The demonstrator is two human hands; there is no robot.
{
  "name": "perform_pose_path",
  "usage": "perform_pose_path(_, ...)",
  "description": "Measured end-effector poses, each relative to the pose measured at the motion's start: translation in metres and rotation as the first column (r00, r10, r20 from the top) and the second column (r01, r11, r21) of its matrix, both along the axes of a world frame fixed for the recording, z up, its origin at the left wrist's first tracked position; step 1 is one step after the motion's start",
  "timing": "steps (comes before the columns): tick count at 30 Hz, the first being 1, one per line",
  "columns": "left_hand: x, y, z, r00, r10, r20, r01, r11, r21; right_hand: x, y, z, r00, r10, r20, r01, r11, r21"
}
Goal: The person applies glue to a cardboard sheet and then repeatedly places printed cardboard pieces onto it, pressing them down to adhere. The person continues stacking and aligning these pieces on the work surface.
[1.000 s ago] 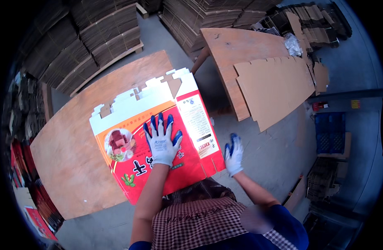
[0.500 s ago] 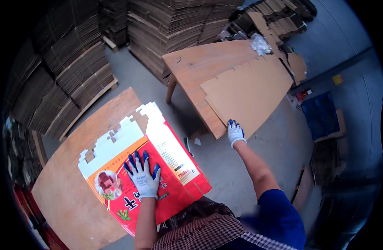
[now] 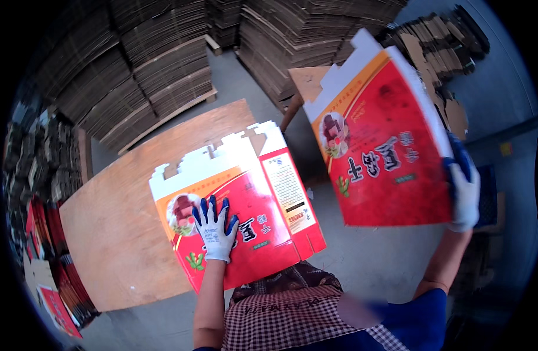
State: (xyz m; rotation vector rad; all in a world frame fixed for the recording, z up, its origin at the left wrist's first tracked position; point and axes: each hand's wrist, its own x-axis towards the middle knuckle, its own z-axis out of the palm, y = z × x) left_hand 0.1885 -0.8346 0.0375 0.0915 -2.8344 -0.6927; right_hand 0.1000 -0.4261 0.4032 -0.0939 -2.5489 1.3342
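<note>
On the table in front of me lies a flat red carton blank (image 3: 260, 190) with white tabbed flaps, an orange band and a food picture. My left hand (image 3: 215, 231), in a white glove with blue fingertips, rests on it with fingers spread. Off to the right, my right hand (image 3: 465, 193) grips a second carton blank (image 3: 374, 164) by its right edge. That blank is raised and tilted, its red printed face toward me. It hides most of the other table, and part of the right hand's grip is behind its edge.
The wooden table (image 3: 111, 234) extends left of the blank. Behind the raised blank, a corner of another wooden table (image 3: 307, 81) shows. Tall stacks of flat cardboard (image 3: 169, 88) stand at the back. More red printed cartons (image 3: 55, 313) lie at the lower left.
My right hand has lifted a carton blank off the right-hand table, turning its printed face into view. The left hand stays flat on its blank. The whole view has shifted.
</note>
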Motion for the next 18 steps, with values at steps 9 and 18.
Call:
perform_pose_path(9,0.029,-0.036,-0.023,0.978,0.114,-0.175,0.014,0.803,0.596,0.009,-0.022,-0.058,0.952,0.276,0.131,-0.185,0.863,-0.470)
perform_pose_path(18,0.059,-0.110,-0.027,0.956,0.252,0.148,-0.071,-0.289,0.955,0.082,-0.092,-0.344,0.787,0.380,0.485,0.025,0.767,-0.641)
